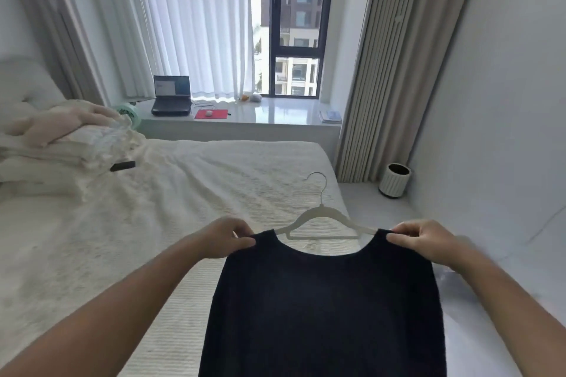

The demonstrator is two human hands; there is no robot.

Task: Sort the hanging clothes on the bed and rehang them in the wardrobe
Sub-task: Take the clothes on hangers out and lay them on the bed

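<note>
**While top is pinched at both shoulders: hanger fit in progress**

With the black top [324,300] held up over the bed [183,193], left hand [228,239] and right hand [421,242] each pinch a shoulder. White hanger [324,217] sits behind the neckline, right arm tucked under the fabric, left arm looks exposed. Judging: mid-hanging. Next: seat left shoulder, grab hook, carry to wardrobe (not in view).

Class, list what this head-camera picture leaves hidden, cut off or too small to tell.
- Black top: hem cut off by bottom edge.
- White hanger: whether inside the top, unclear.
- Laptop screen: too small to read.
- Wardrobe: not in view.
- Dark object on bed: too small to identify.
</note>
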